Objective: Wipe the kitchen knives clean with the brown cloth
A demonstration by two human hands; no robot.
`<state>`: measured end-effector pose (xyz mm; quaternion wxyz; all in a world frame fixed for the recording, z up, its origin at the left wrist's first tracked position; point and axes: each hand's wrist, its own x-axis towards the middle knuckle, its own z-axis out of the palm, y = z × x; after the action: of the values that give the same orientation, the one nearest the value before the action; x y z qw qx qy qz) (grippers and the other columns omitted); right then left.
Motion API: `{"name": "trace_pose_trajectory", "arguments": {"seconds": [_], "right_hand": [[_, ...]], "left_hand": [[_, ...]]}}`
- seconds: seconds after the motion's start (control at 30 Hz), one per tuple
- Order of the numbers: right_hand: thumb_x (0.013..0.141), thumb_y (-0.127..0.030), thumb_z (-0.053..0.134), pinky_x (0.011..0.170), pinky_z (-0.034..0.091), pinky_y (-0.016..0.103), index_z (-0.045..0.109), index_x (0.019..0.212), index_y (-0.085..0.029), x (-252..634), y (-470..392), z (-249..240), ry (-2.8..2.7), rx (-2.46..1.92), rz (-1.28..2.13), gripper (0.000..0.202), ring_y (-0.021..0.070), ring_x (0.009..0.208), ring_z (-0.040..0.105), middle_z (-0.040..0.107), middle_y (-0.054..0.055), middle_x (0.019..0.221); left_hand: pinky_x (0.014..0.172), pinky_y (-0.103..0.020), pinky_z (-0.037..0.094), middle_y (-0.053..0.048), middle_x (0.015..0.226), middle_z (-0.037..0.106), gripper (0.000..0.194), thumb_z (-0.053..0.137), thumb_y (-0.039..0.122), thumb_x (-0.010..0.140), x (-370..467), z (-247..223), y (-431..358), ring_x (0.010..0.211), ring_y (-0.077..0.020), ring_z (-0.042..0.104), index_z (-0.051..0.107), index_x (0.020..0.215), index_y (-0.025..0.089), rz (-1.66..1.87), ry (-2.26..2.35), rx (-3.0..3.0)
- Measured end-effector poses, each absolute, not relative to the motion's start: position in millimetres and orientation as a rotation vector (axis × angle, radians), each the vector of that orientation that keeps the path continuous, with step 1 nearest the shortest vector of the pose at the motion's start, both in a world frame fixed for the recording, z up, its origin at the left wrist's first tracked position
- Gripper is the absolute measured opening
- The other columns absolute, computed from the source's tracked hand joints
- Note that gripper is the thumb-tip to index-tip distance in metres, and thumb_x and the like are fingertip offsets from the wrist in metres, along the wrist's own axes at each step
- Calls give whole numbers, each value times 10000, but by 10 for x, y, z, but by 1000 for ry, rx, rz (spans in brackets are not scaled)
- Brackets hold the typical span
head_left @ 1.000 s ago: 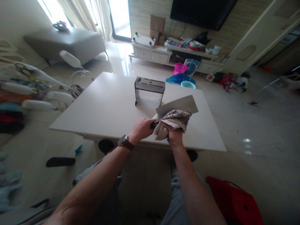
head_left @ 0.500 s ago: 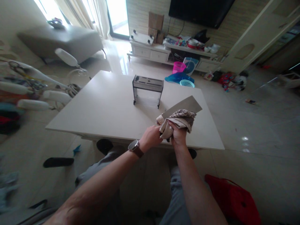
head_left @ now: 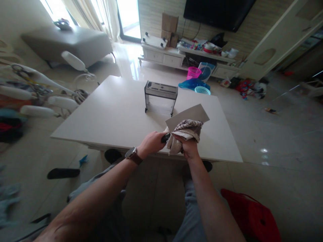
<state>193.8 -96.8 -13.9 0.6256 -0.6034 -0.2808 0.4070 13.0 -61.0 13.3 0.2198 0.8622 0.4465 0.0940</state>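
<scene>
Wiping blade (head_left: 188, 115), looks like: left hand (head_left: 152, 143) gripping black handle (head_left: 165, 137), more of it showing now; right hand (head_left: 190, 148) clutching cloth (head_left: 188, 129), wipe probably mid-stroke.

High up, a black television (head_left: 219, 13) on the wall (head_left: 153, 8); below, a white cabinet (head_left: 154, 56) carrying cardboard boxes (head_left: 169, 23) and bowls (head_left: 209, 47)! Down on the floor (head_left: 277, 141), a pink basket (head_left: 193, 72), then crumpled blue plastic (head_left: 191, 84) beside a turquoise basket (head_left: 202, 90). Pale curtains (head_left: 109, 20) hang upper left!
</scene>
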Motion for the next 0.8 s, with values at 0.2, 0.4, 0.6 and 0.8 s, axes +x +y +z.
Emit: {"name": "trace_pose_trajectory", "arguments": {"seconds": [0.2, 0.4, 0.6, 0.8], "right_hand": [[439, -303, 987, 1022, 571, 465, 732, 954, -219, 1829, -947, -133, -611, -1354, 966, 580, 253, 1012, 727, 787, 12, 1044], [435, -285, 970, 1023, 566, 473, 731, 896, -191, 1724, -842, -123, -525, -1294, 896, 527, 257, 978, 734, 788, 25, 1006], [464, -290, 954, 1033, 560, 455, 744, 864, -186, 1594, -791, -145, -483, -1265, 901, 464, 255, 1006, 732, 788, 30, 989], [475, -294, 958, 1046, 557, 456, 748, 919, -179, 1568, -809, -161, -456, -1262, 871, 504, 251, 1026, 727, 779, 42, 1052]], "left_hand": [[679, -317, 433, -116, 847, 769, 217, 554, 271, 865, -80, 140, -546, 840, -266, 733, 759, 916, 221, 234, 1324, 2434], [658, -329, 433, -135, 877, 778, 253, 548, 302, 891, -91, 79, -573, 821, -279, 742, 767, 978, 210, 252, 1351, 2432], [690, -318, 467, -125, 966, 793, 239, 571, 275, 886, 27, 78, -716, 869, -279, 758, 748, 1035, 217, 282, 1285, 2372], [739, -328, 501, -131, 989, 789, 232, 587, 206, 853, 85, 117, -751, 904, -295, 756, 743, 1026, 209, 285, 1258, 2375]]}}
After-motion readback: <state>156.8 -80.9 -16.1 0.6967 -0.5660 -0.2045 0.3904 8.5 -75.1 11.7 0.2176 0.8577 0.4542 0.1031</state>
